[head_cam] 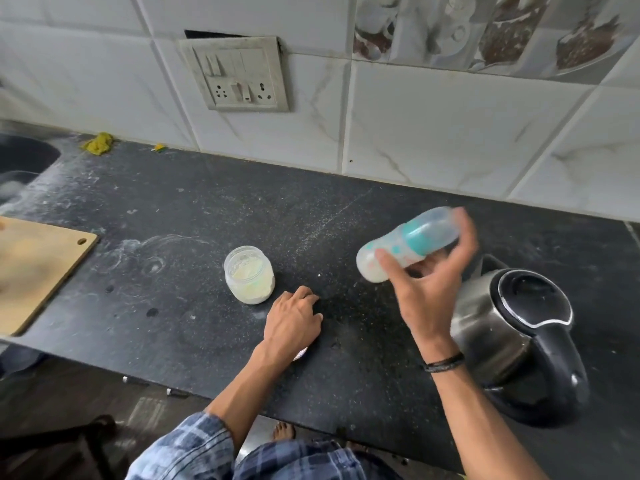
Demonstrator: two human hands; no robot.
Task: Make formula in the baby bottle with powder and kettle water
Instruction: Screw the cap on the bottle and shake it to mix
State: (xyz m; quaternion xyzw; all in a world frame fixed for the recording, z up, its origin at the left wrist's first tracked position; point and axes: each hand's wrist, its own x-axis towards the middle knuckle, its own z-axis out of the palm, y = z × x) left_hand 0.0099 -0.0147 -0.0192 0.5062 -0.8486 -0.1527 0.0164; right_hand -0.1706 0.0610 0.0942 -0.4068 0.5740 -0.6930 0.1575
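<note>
My right hand (429,271) grips the baby bottle (401,245) above the black counter, tipped almost on its side and blurred. The bottle has a teal collar, a clear cap on its far end and white liquid in its body. An open jar of pale powder (249,274) stands on the counter left of the bottle. My left hand (294,318) rests on the counter just right of the jar, fingers curled under, with a small whitish thing partly hidden beneath the wrist. The steel kettle (516,337) with a black lid and handle stands at the right, close behind my right forearm.
A wooden cutting board (38,268) lies at the left edge. A sink (24,157) sits at the far left, with a yellow rag (98,143) by the wall. A switch and socket panel (239,76) hangs on the tiled wall. The counter's front edge (214,393) runs near my body.
</note>
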